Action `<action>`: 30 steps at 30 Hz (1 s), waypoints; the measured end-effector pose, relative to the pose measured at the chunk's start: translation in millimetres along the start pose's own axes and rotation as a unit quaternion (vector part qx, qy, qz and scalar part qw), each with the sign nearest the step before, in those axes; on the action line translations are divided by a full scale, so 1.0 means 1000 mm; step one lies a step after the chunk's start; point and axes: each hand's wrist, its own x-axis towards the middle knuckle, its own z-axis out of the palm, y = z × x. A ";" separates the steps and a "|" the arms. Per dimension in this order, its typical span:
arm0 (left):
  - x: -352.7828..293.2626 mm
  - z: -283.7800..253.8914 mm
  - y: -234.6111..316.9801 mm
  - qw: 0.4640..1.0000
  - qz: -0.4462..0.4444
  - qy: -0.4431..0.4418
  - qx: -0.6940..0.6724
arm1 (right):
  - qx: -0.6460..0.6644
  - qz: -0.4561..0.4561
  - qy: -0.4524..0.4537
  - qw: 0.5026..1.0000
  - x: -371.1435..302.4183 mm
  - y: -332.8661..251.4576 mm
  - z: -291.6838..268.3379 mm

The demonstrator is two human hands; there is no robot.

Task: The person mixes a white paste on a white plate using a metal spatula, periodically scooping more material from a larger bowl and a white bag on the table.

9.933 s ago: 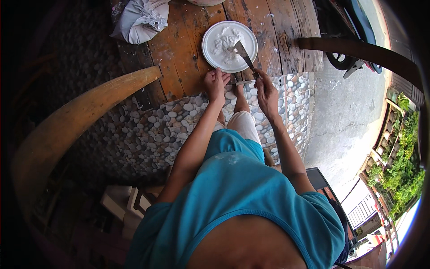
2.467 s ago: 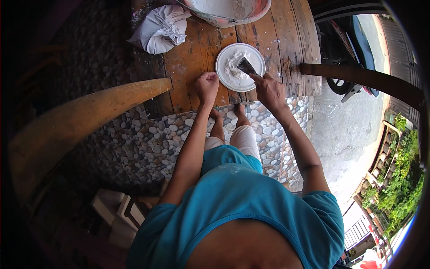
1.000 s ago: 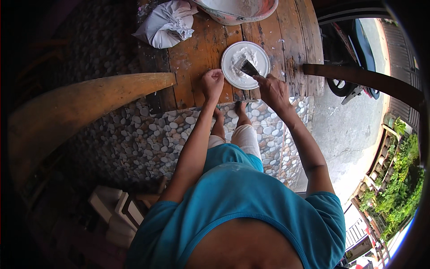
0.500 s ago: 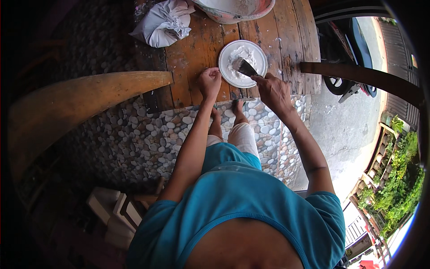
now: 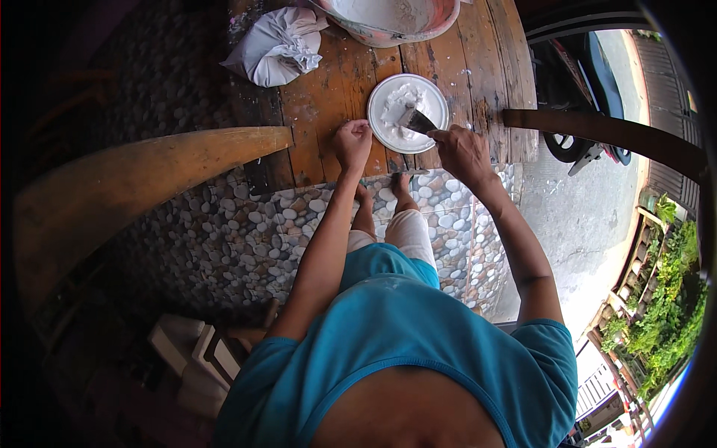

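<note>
White paste (image 5: 405, 95), lumpy, smeared on round raised-rim plate (image 5: 436, 101), near side of scuffed wood-plank table (image 5: 328, 93). Far left: crumpled white bag (image 5: 275, 49). Left hand (image 5: 353, 143): fingers curled by plate's left rim, can't tell if gripping. Scraper (image 5: 420, 122): flat blade, angled down at paste. Right hand (image 5: 464, 154) clenched round its handle.

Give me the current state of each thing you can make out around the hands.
Left hand: fingers curled, at the plate's left rim; contact unclear.
Right hand: closed on the scraper's handle.
Scraper: tilted, blade at the paste.
White plate: lying flat, smeared.
White paste: spread unevenly.
Tub: open-topped, whitish inside, partly out of frame.
White bag: crumpled.
Wooden table: worn, paint-spotted.
</note>
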 end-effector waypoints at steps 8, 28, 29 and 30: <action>-0.002 0.003 0.001 1.000 -0.006 -0.003 0.003 | -0.009 0.004 0.016 1.000 0.016 -0.003 0.011; 0.001 -0.001 0.012 0.999 0.003 0.003 0.036 | 0.109 0.094 0.020 0.989 -0.006 0.006 -0.007; 0.002 -0.002 0.009 0.999 0.005 0.004 0.036 | 0.111 0.093 0.019 0.989 -0.009 0.001 -0.015; 0.000 -0.003 0.008 0.999 0.004 0.005 0.036 | 0.119 0.110 0.010 0.987 -0.013 -0.002 -0.020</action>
